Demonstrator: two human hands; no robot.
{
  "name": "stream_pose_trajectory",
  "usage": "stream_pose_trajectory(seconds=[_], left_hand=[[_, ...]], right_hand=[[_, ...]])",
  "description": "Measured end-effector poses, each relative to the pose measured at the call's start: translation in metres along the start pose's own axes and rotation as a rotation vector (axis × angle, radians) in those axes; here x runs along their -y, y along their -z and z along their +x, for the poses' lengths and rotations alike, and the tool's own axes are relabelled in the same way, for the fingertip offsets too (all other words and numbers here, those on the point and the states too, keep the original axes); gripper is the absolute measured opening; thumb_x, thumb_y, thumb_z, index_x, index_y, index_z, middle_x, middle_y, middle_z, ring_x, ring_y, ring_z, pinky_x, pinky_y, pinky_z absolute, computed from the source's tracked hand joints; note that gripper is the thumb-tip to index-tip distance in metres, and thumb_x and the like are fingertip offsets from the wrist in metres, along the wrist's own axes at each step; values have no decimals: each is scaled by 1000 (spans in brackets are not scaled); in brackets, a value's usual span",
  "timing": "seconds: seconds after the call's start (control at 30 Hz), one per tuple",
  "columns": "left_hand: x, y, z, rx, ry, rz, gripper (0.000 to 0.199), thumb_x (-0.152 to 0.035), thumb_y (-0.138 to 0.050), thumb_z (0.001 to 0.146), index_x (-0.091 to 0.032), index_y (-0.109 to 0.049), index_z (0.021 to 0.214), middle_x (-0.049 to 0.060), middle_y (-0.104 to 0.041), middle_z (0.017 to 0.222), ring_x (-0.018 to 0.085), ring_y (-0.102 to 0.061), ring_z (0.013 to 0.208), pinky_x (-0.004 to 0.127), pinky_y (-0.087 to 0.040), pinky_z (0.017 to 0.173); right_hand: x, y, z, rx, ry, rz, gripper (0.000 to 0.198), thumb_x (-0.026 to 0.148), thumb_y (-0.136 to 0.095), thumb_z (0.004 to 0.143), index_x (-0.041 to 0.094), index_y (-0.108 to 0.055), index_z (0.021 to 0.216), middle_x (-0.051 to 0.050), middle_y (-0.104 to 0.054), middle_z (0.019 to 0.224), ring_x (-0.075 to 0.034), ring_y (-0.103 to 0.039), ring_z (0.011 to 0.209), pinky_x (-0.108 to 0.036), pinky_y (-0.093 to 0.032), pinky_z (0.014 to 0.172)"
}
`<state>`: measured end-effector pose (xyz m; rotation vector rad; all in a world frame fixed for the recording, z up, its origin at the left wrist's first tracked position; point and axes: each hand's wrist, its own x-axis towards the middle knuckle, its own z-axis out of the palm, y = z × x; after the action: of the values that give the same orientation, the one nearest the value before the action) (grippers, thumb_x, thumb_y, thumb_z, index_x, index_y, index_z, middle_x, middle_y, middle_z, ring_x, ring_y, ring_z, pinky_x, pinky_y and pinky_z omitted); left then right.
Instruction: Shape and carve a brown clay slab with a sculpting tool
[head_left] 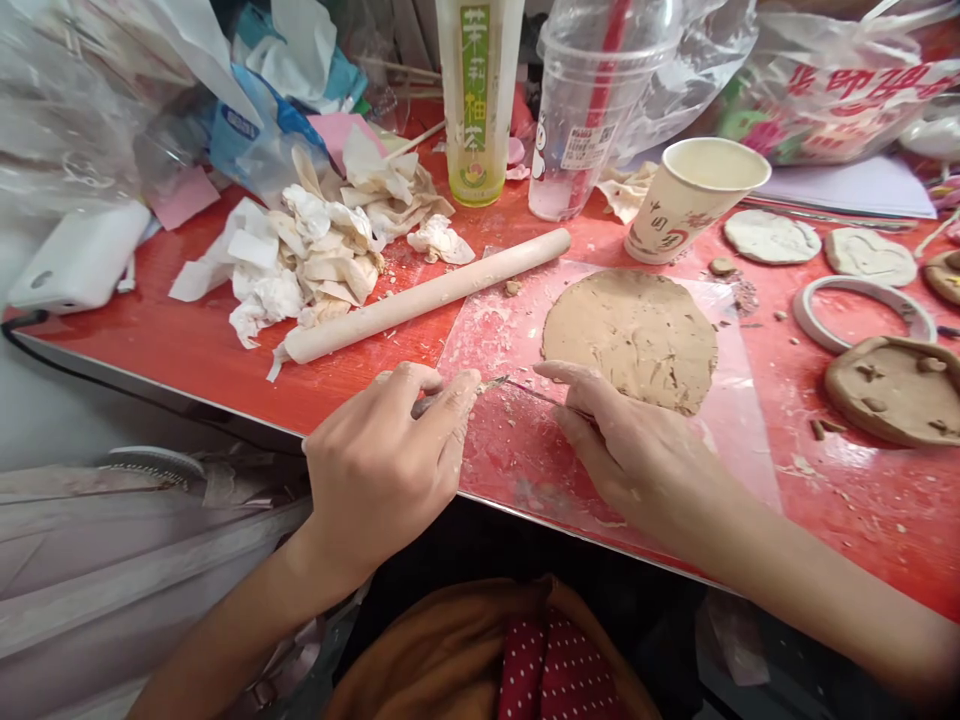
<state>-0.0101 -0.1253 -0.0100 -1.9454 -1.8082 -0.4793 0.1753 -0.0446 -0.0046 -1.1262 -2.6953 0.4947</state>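
My left hand (386, 450) is closed in a pinch around a small clay-smeared tool (493, 383); most of it is hidden by the fingers. Between thumb and fingers, my right hand (630, 440) grips a thin metal modelling tool (532, 391), its end meeting or nearly meeting the tip at my left hand. Just beyond my right hand lies a flat round slab of brown clay (630, 335), with a rough, pitted surface. Under it is a clear plastic sheet (739, 400) dusted with clay crumbs. A clay-coated rolling pin (427, 295) rests diagonally behind my left hand.
Crumpled tissues (307, 250) are heaped at the left. A drink bottle (480, 100), a plastic cup (581, 120) and a paper cup (694, 200) stand behind the slab. At right are a tape roll (814, 310), a clay dish (900, 395) and pale clay discs (772, 237).
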Motion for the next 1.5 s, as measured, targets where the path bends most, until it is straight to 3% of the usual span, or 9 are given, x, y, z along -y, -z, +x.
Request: stream_pose_trajectory(seconds=[0.17, 0.37, 0.7, 1.5], left_hand=[[-2, -3, 1, 103, -39, -66, 23, -20, -56, 84, -25, -64, 105, -2, -62, 81, 11, -56, 65, 24, -39, 56], [-6, -2, 4, 112, -52, -80, 20, -21, -53, 85, -24, -64, 101, -2, -61, 79, 9, -56, 63, 23, -38, 55], [-11, -2, 14, 205, -129, -75, 16, -20, -52, 83, -24, -66, 86, -2, -59, 73, 10, -53, 59, 25, -31, 50], [-8, 1, 18, 306, 2, -272, 18, -23, -51, 86, -26, -67, 91, -2, -59, 74, 8, -55, 61, 21, -36, 52]], right_hand=[[-1, -1, 0, 56, -12, -23, 41, 18, -35, 88, 19, -38, 129, -2, -67, 75, -17, -62, 57, -25, -33, 47], [0, 1, 1, 88, -50, -13, 37, 19, -37, 87, 21, -44, 124, -2, -67, 70, -18, -62, 57, -25, -31, 48], [1, -2, 1, 80, -41, -106, 27, 25, -35, 89, 17, -56, 103, -5, -66, 66, -17, -57, 51, -25, -23, 44], [-2, -4, 0, 46, -10, -108, 22, 21, -37, 85, 17, -56, 95, -4, -63, 64, -15, -54, 49, -25, -21, 44]])
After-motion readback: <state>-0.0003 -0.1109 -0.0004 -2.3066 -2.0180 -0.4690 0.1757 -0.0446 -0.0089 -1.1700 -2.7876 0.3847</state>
